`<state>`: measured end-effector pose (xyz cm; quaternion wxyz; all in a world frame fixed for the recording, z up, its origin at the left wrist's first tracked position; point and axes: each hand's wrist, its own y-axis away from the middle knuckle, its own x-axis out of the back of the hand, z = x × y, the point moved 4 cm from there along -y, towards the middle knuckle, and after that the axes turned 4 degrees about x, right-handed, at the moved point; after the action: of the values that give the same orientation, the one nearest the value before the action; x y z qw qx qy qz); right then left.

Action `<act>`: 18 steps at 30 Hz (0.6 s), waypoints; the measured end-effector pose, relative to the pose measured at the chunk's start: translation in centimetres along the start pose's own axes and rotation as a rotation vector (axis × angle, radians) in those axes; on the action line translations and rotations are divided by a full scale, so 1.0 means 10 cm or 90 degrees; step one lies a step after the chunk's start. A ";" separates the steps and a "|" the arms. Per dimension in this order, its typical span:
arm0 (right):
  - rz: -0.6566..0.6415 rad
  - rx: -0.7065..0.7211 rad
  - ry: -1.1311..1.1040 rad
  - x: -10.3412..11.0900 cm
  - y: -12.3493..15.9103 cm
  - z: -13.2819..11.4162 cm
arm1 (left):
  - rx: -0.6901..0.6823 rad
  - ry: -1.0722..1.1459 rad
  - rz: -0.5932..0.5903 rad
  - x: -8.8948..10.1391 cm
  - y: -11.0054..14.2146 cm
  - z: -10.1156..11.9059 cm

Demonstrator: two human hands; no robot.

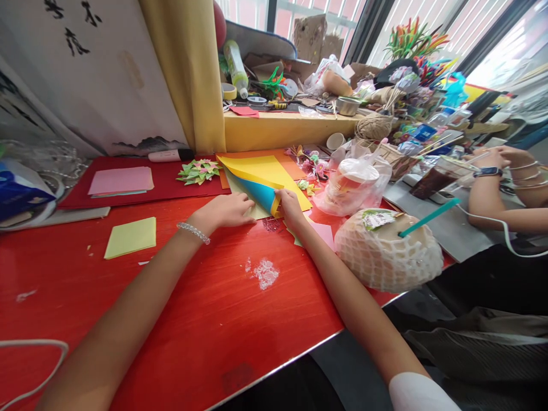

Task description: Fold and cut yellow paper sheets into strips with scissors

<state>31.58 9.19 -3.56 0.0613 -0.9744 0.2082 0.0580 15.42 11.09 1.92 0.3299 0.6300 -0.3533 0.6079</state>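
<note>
A stack of large colored paper sheets (pixel 274 168) lies at the back of the red table, yellow on top. My right hand (pixel 291 206) is closed on the near corner of the upper sheets, which curl up and show a blue sheet (pixel 262 193) beneath the yellow. Under this lifted corner a pale green sheet (pixel 258 211) shows. My left hand (pixel 226 214), with a clear beaded bracelet at the wrist, rests its outstretched fingers at the pale green sheet's near edge; its fingertips are partly hidden. A folded green and pink paper flower (pixel 199 172) sits left of the stack.
Pink paper squares (pixel 121 181) and pale green squares (pixel 131 237) lie to the left. A netted coconut (pixel 387 251) with a straw and a bagged cup (pixel 353 180) stand right. Another person's arms (pixel 496 188) are at far right. Craft supplies crowd the ledge (pixel 295 130).
</note>
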 end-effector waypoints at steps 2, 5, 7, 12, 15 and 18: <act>0.000 0.003 0.003 0.00 0.00 0.00 | -0.033 -0.044 0.028 -0.08 -0.02 0.01; -0.001 0.008 0.007 0.00 -0.01 0.01 | -0.079 -0.094 0.092 -0.16 -0.03 0.02; 0.000 0.009 0.011 0.01 -0.02 0.01 | -0.114 -0.104 0.136 -0.18 0.00 0.02; 0.002 0.008 0.014 0.01 -0.04 0.02 | -0.159 -0.078 0.209 -0.21 0.07 -0.04; -0.003 0.003 0.010 0.01 -0.04 0.02 | -0.158 -0.055 0.217 -0.20 0.08 -0.06; -0.007 -0.002 0.008 0.01 -0.03 0.02 | -0.146 -0.015 0.206 -0.18 0.05 -0.05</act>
<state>31.76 9.49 -3.70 0.0587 -0.9760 0.2033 0.0523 14.66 11.32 0.18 0.2932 0.5306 -0.5206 0.6013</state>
